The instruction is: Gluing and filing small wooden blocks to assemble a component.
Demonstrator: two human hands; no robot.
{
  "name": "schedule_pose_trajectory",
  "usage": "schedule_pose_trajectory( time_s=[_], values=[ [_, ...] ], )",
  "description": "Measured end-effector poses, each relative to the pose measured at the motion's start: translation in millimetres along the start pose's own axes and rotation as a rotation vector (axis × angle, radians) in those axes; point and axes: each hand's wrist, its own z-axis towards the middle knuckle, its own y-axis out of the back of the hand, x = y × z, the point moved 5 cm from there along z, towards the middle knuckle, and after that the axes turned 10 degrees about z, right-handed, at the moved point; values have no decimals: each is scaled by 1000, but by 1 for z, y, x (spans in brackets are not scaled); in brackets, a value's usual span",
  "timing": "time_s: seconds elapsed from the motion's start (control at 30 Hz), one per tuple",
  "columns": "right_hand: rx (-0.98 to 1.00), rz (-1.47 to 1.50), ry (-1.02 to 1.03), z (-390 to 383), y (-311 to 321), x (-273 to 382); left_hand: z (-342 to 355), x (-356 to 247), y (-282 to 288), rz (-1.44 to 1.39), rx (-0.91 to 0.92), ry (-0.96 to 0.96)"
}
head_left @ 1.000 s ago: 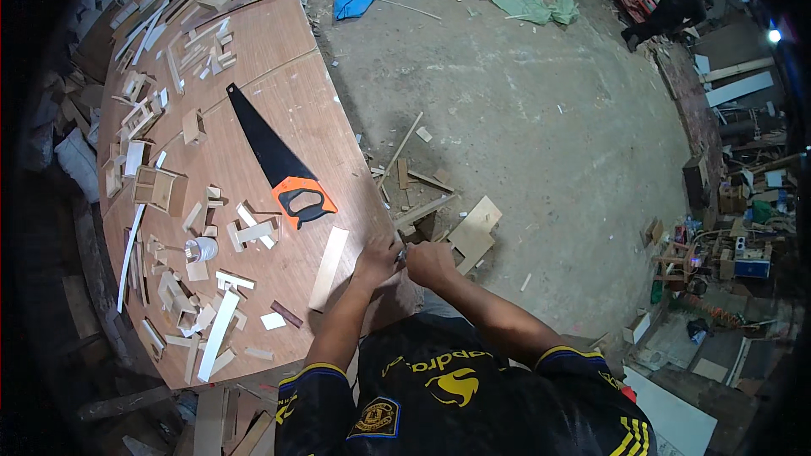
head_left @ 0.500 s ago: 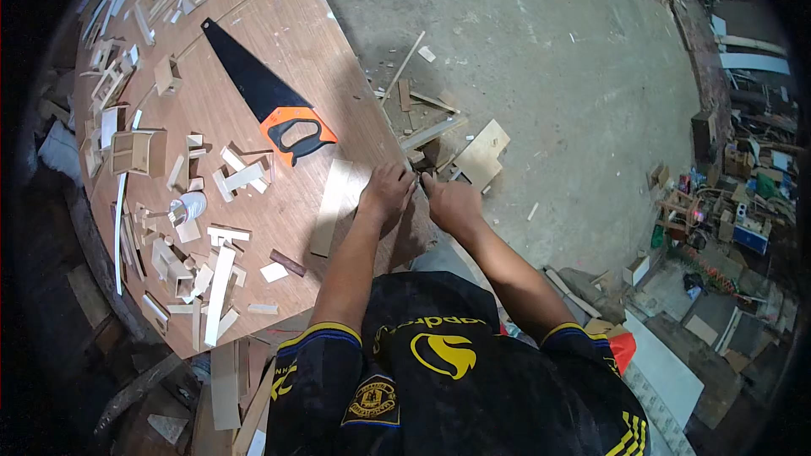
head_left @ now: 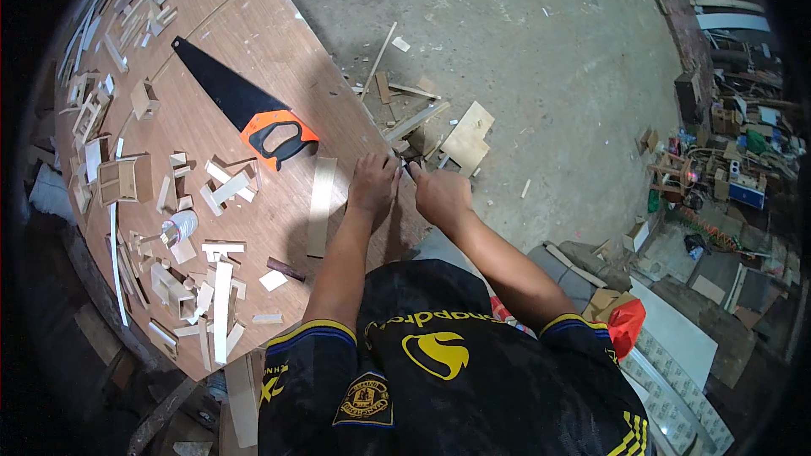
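Observation:
At the right edge of the wooden table, my left hand (head_left: pixel 374 183) rests with its fingers bent and pressed together. Whatever it pinches there is mostly hidden. Just beyond the edge, my right hand (head_left: pixel 445 196) is closed around a small dark tool (head_left: pixel 412 168), its thumb side facing my left hand. Only a short bit of that tool shows, so its kind is unclear. Beside my left forearm lies a flat, pale wooden strip (head_left: pixel 321 207). Farther up the table is a handsaw (head_left: pixel 279 137) with a black blade and an orange and black handle.
Small wooden offcuts and little box-like wooden pieces (head_left: pixel 123 179) cover the left of the table (head_left: pixel 253 42). A short dark brown stick (head_left: pixel 285 268) lies near my left elbow. Scrap boards (head_left: pixel 467 137) lie on the concrete floor past the edge. Clutter (head_left: pixel 718 173) lines the far right.
The whole view has shifted a little, moving the table and saw leftward. Both hands stay at the table edge, with a slightly wider gap between their fingertips.

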Motion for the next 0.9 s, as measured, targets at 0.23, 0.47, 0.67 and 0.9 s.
schedule_pose_trajectory(
  time_s=[0.23, 0.47, 0.67, 0.9],
  values=[
    [-1, 14, -8, 1, 6, 10, 1, 4, -8, 15, -39, 0],
    [-125, 25, 53, 12, 3, 9, 2, 3, -10, 17, -70, -34],
    [-92, -34, 133, 18, 10, 3, 5, 5, -14, 4, -69, 9],
    [-135, -55, 104, 22, 9, 16, 10, 11, -17, 5, -115, 0]
  ],
)
